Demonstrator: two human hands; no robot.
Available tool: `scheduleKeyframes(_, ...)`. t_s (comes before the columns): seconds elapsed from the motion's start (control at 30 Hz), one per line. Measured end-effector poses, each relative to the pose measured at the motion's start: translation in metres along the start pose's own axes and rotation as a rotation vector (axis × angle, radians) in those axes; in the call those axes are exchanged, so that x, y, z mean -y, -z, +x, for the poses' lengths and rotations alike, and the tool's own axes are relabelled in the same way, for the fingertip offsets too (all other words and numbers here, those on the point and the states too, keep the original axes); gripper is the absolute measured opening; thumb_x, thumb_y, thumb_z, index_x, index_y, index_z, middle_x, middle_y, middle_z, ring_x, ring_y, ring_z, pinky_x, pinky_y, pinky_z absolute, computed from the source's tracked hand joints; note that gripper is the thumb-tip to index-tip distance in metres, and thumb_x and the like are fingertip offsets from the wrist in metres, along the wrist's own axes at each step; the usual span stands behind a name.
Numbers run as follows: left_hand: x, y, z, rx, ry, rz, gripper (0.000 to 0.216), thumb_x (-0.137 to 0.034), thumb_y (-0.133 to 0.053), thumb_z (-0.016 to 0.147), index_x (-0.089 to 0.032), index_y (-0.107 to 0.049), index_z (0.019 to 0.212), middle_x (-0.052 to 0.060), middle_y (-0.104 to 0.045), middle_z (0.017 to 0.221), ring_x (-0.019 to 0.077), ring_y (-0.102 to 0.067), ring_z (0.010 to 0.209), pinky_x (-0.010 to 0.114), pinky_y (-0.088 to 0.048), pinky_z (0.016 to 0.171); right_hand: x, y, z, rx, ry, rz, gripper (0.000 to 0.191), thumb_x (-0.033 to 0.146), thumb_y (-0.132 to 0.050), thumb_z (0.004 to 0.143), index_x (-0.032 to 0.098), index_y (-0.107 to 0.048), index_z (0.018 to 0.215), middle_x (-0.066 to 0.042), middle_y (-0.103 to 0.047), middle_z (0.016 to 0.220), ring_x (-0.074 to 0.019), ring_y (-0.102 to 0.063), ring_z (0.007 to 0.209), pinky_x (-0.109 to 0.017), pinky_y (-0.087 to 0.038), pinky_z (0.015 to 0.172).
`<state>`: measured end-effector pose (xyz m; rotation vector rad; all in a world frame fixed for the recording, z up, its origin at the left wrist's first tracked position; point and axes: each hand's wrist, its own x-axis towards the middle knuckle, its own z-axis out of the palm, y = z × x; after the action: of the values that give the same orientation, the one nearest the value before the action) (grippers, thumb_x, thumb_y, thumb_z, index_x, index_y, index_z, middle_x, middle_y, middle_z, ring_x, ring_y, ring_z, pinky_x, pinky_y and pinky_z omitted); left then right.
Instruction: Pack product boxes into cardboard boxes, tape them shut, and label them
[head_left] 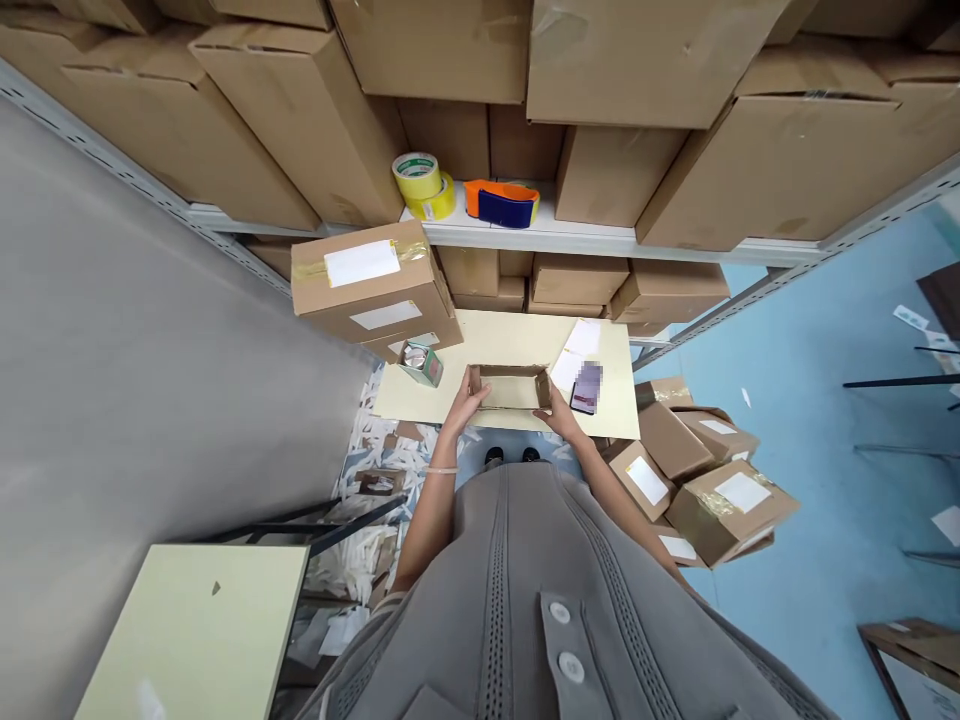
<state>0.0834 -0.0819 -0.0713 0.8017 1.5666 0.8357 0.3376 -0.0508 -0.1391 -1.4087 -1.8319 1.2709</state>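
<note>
A small open cardboard box [511, 388] is held on the cream table [517, 345], near its front edge, with its top flaps up and its inside seen bare as far as the view reaches. It is gripped from both sides: the left hand [466, 400] is pressed flat against its left wall with the fingers curled over the rim, and the right hand [553, 408] is laid against its right wall in the same way. Just left of the box a small green carton [422, 362] is stood tilted, with a round metal-looking thing showing at its open top. Behind that, two sealed, labelled boxes [373, 285] are stacked on the table's left corner. To the right of the held box, a phone [586, 387] is laid on white paper sheets [574, 352]. On the shelf [525, 235] behind, yellow tape rolls [421, 185] and an orange-and-blue tape dispenser [501, 203] are set among large cartons. More sealed parcels [705, 475] are piled on the blue floor at the right.
</note>
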Motion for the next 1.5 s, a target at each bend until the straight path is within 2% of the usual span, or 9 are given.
scheduleKeyframes(0.17, 0.022, 0.001, 0.020, -0.018, -0.129, 0.102, 0.088, -0.051, -0.058, 0.090, -0.025, -0.013, 0.161, 0.006, -0.013, 0.168, 0.0275, -0.017, 0.154, 0.045, -0.022, 0.124, 0.004, -0.008, 0.005, 0.058, -0.068, -0.019, 0.111, 0.046, -0.070, 0.078, 0.018, -0.003, 0.161, -0.019, -0.021, 0.164, -0.0319, -0.024, 0.151, -0.051, -0.034, 0.116)
scheduleKeyframes(0.37, 0.033, 0.000, 0.024, -0.004, -0.305, 0.247, 0.078, -0.041, -0.055, 0.092, -0.022, -0.022, 0.160, 0.005, -0.020, 0.167, 0.0232, -0.014, 0.155, 0.041, -0.011, 0.126, 0.000, -0.011, 0.004, -0.081, -0.204, -0.040, 0.112, 0.048, -0.074, 0.074, 0.015, -0.011, 0.160, -0.022, -0.026, 0.161, -0.0368, -0.024, 0.150, -0.055, -0.035, 0.115)
scheduleKeyframes(0.63, 0.016, -0.003, 0.004, 0.138, -0.197, 0.461, 0.095, -0.057, -0.046, 0.094, -0.017, 0.008, 0.161, 0.013, -0.011, 0.167, 0.0280, -0.022, 0.152, 0.044, -0.023, 0.123, 0.004, -0.012, 0.005, -0.139, -0.199, -0.073, 0.093, 0.039, -0.067, 0.082, 0.019, -0.018, 0.159, -0.020, -0.051, 0.146, -0.0316, -0.064, 0.118, -0.048, -0.054, 0.098)
scheduleKeyframes(0.8, 0.021, 0.012, 0.013, 0.281, -0.238, 0.511, 0.106, -0.062, -0.065, 0.081, -0.012, -0.015, 0.160, 0.016, -0.004, 0.167, 0.0282, -0.005, 0.154, 0.039, -0.013, 0.125, 0.009, -0.008, 0.001, -0.096, -0.160, -0.160, 0.099, 0.042, -0.063, 0.085, 0.019, -0.005, 0.162, -0.019, -0.044, 0.153, -0.0339, -0.061, 0.123, -0.050, -0.052, 0.100)
scheduleKeyframes(0.93, 0.034, 0.026, 0.026, 0.322, -0.315, 0.429, 0.097, -0.057, -0.075, 0.073, -0.018, -0.037, 0.154, 0.014, -0.013, 0.167, 0.0292, -0.013, 0.153, 0.043, -0.015, 0.125, 0.016, -0.002, -0.006, -0.014, -0.107, -0.148, 0.092, 0.046, -0.054, 0.091, 0.024, 0.000, 0.162, -0.012, -0.033, 0.161, -0.0312, -0.057, 0.127, -0.046, -0.052, 0.099)
scheduleKeyframes(1.07, 0.039, 0.030, 0.032, 0.279, -0.310, 0.339, 0.068, -0.058, -0.066, 0.082, -0.022, -0.058, 0.139, 0.009, -0.024, 0.165, 0.0273, -0.022, 0.152, 0.042, -0.025, 0.122, 0.021, 0.003, -0.011, 0.007, -0.097, -0.104, 0.081, 0.056, -0.041, 0.096, 0.025, -0.008, 0.162, -0.007, -0.029, 0.164, -0.0274, -0.049, 0.137, -0.041, -0.049, 0.104)
scheduleKeyframes(1.27, 0.039, 0.019, 0.039, 0.127, -0.363, 0.311, 0.048, -0.052, -0.056, 0.092, -0.019, -0.070, 0.124, 0.011, -0.044, 0.156, 0.0266, -0.039, 0.146, 0.040, -0.031, 0.121, 0.027, -0.001, -0.004, -0.135, -0.303, -0.073, 0.084, 0.070, -0.025, 0.096, 0.022, -0.006, 0.163, -0.014, -0.047, 0.152, -0.0310, -0.055, 0.131, -0.049, -0.044, 0.106)
scheduleKeyframes(1.4, 0.046, 0.006, 0.040, -0.065, -0.394, 0.258, 0.048, -0.049, -0.059, 0.091, -0.020, -0.066, 0.129, 0.014, -0.053, 0.143, 0.0265, -0.046, 0.138, 0.040, -0.043, 0.110, 0.032, -0.007, 0.002, -0.164, -0.322, -0.151, 0.084, 0.069, -0.026, 0.096, 0.020, -0.012, 0.162, -0.014, -0.045, 0.154, -0.0335, -0.050, 0.135, -0.049, -0.043, 0.106)
scheduleKeyframes(1.5, 0.052, -0.005, 0.038, -0.194, -0.425, 0.215, 0.059, -0.048, -0.061, 0.090, -0.023, -0.052, 0.143, 0.014, -0.048, 0.144, 0.0260, -0.044, 0.137, 0.039, -0.043, 0.109, 0.035, -0.007, 0.005, -0.155, -0.291, -0.234, 0.085, 0.065, -0.031, 0.097, 0.020, -0.002, 0.162, -0.015, -0.049, 0.151, -0.0362, -0.056, 0.128, -0.049, -0.047, 0.099)
